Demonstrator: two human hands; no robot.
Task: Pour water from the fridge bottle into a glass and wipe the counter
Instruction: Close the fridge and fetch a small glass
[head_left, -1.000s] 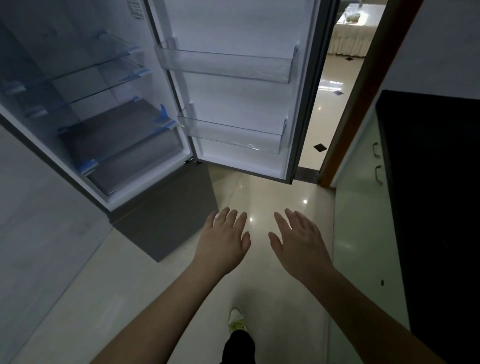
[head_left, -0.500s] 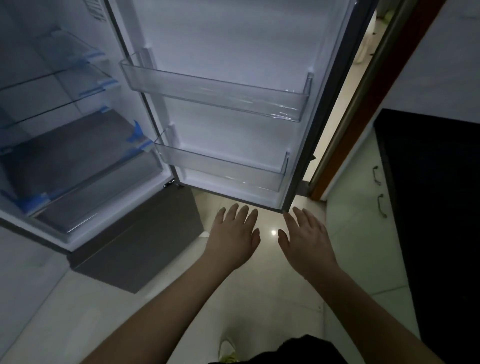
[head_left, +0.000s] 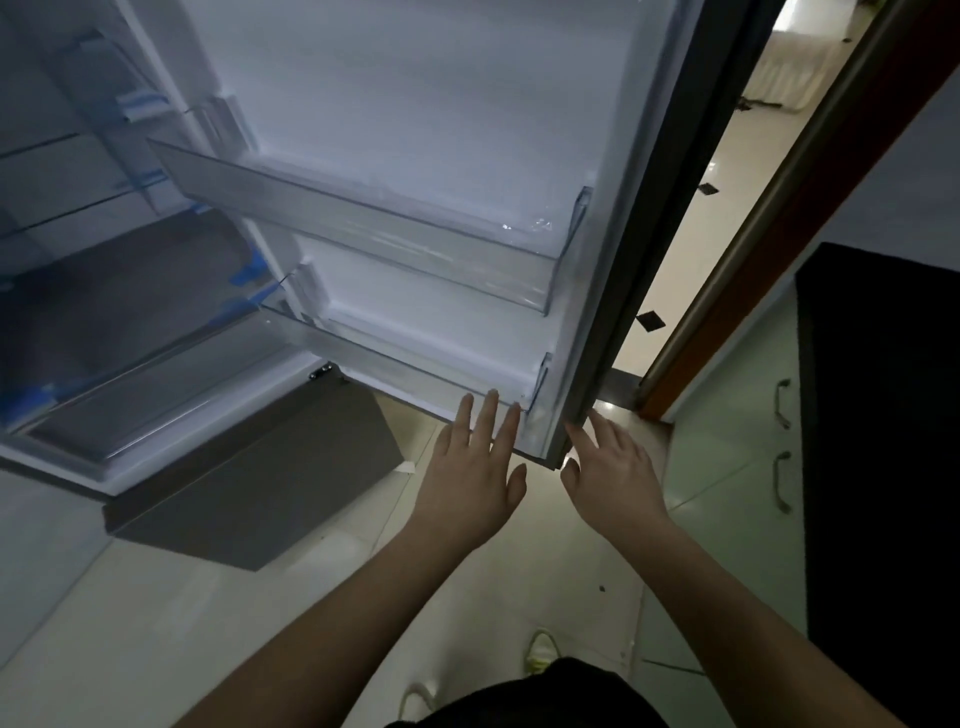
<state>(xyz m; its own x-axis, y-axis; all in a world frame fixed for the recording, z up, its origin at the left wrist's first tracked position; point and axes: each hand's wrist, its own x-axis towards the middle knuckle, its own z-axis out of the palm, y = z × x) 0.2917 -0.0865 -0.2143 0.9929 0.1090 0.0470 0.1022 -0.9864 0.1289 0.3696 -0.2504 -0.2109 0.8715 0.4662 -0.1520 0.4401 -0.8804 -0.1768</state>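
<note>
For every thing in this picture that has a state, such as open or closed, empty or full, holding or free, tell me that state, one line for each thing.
Fridge door: open, swung wide.
Upper door bin: empty.
Lower door bin: looks empty.
Fridge shelves: no bottle visible on them.
Left hand: fingers straight, holding nothing, at the door's bottom edge.
Right hand: fingers relaxed, holding nothing, by the door's corner.
Cabinet doors: closed.

The open fridge door (head_left: 467, 156) stands right ahead, its two door bins (head_left: 363, 228) jutting out. Floor (head_left: 519, 582) beneath lies open; a cabinet (head_left: 748, 467) bounds the right.
</note>
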